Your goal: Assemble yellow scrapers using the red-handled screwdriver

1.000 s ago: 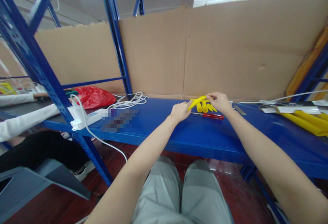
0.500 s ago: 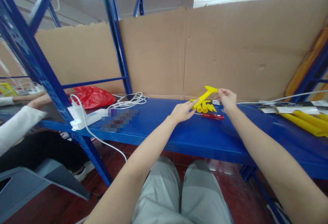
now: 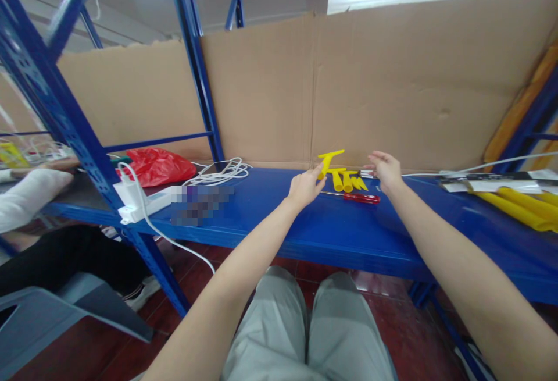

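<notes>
My left hand (image 3: 306, 188) is closed around the stem of a yellow T-shaped plastic piece (image 3: 328, 161), whose crossbar points up and away from me. Just right of it, more yellow T-shaped pieces (image 3: 347, 182) lie on the blue shelf top, with small pointed yellow bits (image 3: 359, 183) beside them. A screwdriver with a red clear handle (image 3: 362, 198) lies in front of these, its shaft pointing left. Over the right side of this group hovers my right hand (image 3: 386, 170), fingers loosely bent and apart, holding nothing that I can make out.
Long yellow tubes (image 3: 518, 209) and black-and-white packaging (image 3: 501, 183) lie at right. To the left are a white power strip (image 3: 159, 199), coiled white cable (image 3: 226, 168) and a red plastic bag (image 3: 157, 166). A blue upright (image 3: 82, 125) separates me from another person's sleeve (image 3: 35, 195). Cardboard (image 3: 392, 90) walls the back.
The yellow T-shaped piece has moved left with my left hand and turned. My right hand no longer touches its crossbar. The person at left has shifted an arm.
</notes>
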Demonstrator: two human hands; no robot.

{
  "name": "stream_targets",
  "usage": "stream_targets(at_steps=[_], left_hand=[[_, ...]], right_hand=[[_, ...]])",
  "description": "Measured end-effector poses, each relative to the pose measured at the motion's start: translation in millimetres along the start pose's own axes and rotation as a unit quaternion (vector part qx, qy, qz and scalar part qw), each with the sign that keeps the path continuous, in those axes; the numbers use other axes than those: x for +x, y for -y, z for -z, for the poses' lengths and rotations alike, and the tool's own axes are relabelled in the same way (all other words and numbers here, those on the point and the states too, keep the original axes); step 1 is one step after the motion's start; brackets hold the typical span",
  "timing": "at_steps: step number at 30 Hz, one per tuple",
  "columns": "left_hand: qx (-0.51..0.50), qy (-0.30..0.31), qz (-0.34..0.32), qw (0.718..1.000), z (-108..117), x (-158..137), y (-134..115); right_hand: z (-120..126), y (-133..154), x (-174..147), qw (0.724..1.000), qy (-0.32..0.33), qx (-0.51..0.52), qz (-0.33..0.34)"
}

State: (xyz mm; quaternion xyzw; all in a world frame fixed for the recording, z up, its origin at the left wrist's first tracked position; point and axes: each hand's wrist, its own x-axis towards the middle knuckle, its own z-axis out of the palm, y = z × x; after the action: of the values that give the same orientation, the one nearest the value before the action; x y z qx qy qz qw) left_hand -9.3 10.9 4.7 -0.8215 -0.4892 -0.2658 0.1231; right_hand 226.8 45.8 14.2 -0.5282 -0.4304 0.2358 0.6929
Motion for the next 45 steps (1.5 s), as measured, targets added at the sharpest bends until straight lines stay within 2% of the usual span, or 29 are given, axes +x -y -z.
stream_targets(at_steps=[3, 7, 13, 20, 24, 32, 36, 45], left_hand=[[0.016, 0.020, 0.045, 0.999, 1.0, 1.8, 0.8], [0.034, 0.052, 0.041, 0.997, 1.8, 10.4, -0.4], [0.022, 0.075, 0.029, 0.996, 0.2, 32.2, -15.0], [-0.015, 0.093, 0.072, 0.993, -14.3, 46.2, -30.2], [-0.035, 0.095, 0.120, 0.988, -21.6, 47.3, -34.5], [-0.056, 0.135, 0.115, 0.982, -23.0, 44.7, -49.3], [-0.042, 0.132, 0.099, 0.985, -27.8, 44.6, -54.1], [-0.067, 0.177, 0.122, 0.974, -34.8, 45.1, -56.2]], right_hand=[[-0.4, -2.5, 1.3, 1.000, -0.002, -0.002, -0.006], [-1.0, -6.1, 2.4, 1.000, 0.005, -0.013, 0.008], [-3.3, -3.3, -2.4, 1.000, -0.008, -0.009, -0.012], [-4.3, -6.3, -0.7, 1.000, 0.018, -0.020, 0.006], [-4.2, -7.7, 0.3, 0.999, 0.016, -0.030, 0.007], [-5.9, -4.1, -4.2, 0.999, 0.016, -0.035, 0.003], [-5.8, -1.5, -7.7, 0.999, 0.020, -0.039, 0.002], [-7.6, 1.9, -11.5, 0.997, 0.021, -0.069, 0.009]])
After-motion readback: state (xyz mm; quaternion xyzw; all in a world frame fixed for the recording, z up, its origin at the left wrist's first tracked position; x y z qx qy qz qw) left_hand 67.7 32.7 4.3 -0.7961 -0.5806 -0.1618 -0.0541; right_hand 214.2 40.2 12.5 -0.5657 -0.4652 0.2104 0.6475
